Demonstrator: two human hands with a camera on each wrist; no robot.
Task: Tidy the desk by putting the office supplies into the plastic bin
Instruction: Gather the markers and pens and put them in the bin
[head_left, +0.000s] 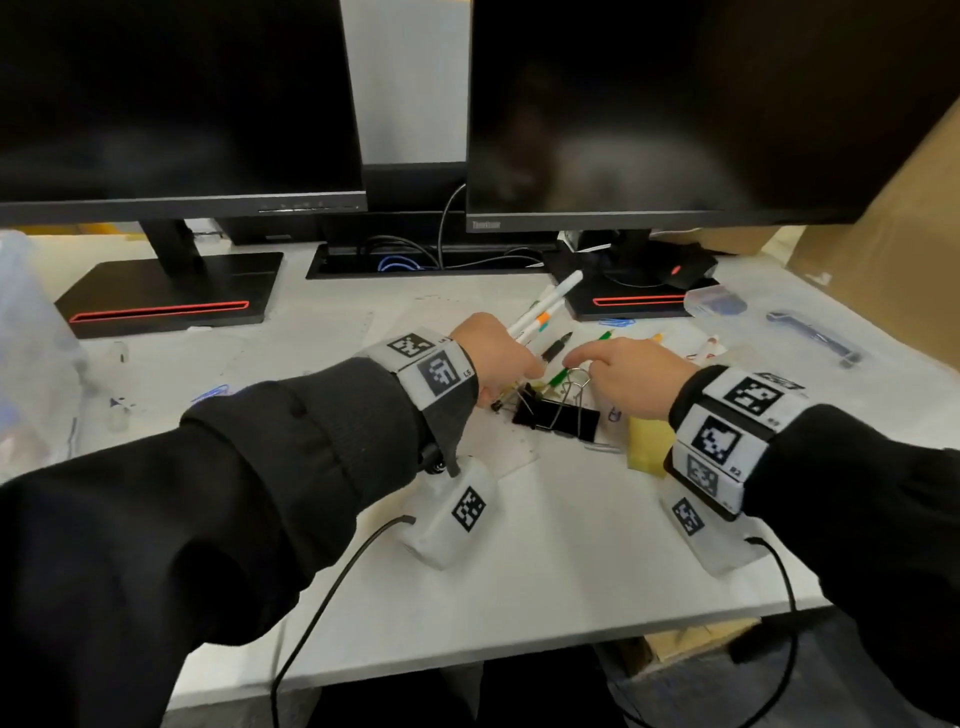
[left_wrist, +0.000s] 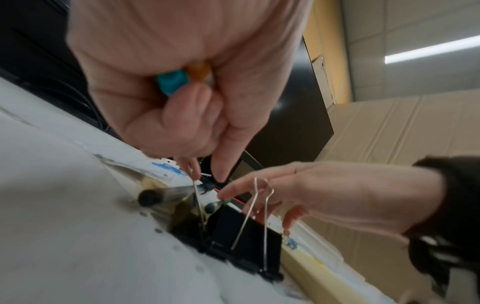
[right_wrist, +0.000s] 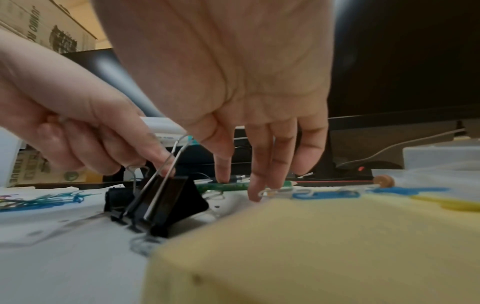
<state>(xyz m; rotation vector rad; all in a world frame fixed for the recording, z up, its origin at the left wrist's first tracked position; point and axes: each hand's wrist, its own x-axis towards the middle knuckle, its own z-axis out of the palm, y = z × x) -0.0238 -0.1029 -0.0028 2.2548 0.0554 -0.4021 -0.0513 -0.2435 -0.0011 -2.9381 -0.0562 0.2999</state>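
Note:
My left hand grips a bundle of white markers, whose teal and orange caps show inside the fist. Its index finger points down at a black pen. My right hand reaches in from the right with straight fingers. Its fingertips touch a green pencil that lies on the desk. Two black binder clips with raised wire handles stand just in front of both hands. The translucent plastic bin is at the far left edge.
A yellow sticky-note pad lies under my right wrist. Paper clips, a blue pen, a small clear box and a mouse are to the right. Two monitors on stands line the back, cardboard the right.

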